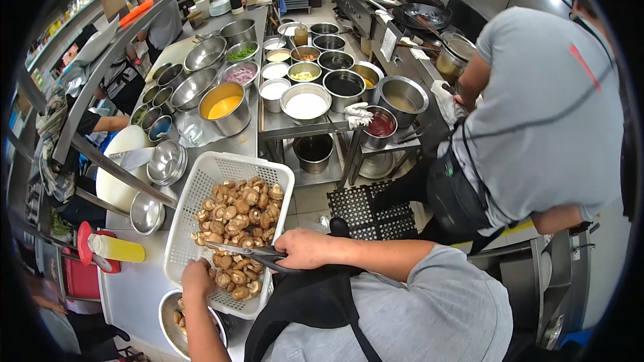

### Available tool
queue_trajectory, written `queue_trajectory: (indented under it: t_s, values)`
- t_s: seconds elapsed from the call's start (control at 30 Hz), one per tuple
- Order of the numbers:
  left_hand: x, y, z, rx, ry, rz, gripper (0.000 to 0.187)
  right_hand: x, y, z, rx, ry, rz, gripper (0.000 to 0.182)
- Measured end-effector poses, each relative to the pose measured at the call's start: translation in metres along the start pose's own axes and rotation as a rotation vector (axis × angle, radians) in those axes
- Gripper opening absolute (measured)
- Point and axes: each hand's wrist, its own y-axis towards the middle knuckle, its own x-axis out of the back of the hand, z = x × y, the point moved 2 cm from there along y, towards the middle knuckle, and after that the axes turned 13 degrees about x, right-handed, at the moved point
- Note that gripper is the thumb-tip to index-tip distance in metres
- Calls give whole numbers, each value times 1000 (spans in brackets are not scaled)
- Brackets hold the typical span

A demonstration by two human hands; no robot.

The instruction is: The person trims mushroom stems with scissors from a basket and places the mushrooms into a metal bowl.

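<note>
Brown mushrooms are heaped in a white perforated basket. My right hand is closed on the handles of black scissors, whose blades lie over the lower mushrooms and point left. At the basket's lower left side, my left hand has its fingers drawn together near the blade tips; what they hold, if anything, is too small to make out. Below it a metal bowl, partly hidden by my left forearm, contains some mushroom pieces.
Metal pots and bowls of sauces, including an orange liquid, stand ahead. A yellow bottle and stacked bowls are at the left. A co-worker stands at the stove on the right. Other people are beyond the left shelf.
</note>
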Motion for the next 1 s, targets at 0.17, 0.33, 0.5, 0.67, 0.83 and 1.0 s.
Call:
queue_trajectory:
  t_s: [0.17,0.33,0.5,0.67,0.83,1.0]
  values:
    - [-17,26,27,-81,-774,-114,44,9,1,2,37,-44,-40,41]
    - [5,-16,-10,-94,-1821,136,46,8,8,9,-86,-35,33,42]
    - [15,-43,-22,-137,-2317,307,37,4,10,31,-131,-106,75,55]
    - [20,-57,-30,-55,-2239,167,33,0,13,39,-117,-202,61,56]
    - [11,-52,-28,-12,-2290,83,29,-6,19,41,-59,-259,31,54]
    - [12,-61,-36,1,-2261,93,27,-13,22,36,92,-361,18,54]
